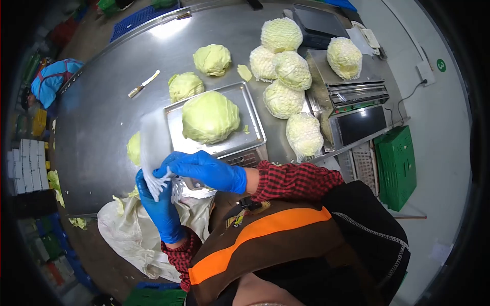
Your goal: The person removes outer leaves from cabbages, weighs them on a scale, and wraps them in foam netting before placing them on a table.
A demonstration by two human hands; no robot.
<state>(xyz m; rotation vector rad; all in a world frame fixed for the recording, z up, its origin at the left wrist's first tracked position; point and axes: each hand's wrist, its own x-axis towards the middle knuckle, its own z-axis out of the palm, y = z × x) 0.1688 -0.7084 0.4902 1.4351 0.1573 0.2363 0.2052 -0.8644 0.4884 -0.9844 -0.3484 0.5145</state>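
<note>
While both gloved hands work at the near edge of the scale tray (249,109), I read the left hand (158,204) as closed in a fist on the lower end of the white foam net (149,145). The right hand (204,171) is curled over the same net from the side, fingers pinched shut on it. The net, blurred, rises just off the tray's near left corner; a bare cabbage (210,117) sits on the tray, netted cabbages (282,99) lie clustered to its right, and a knife (144,84) lies beyond its far left corner.
</note>
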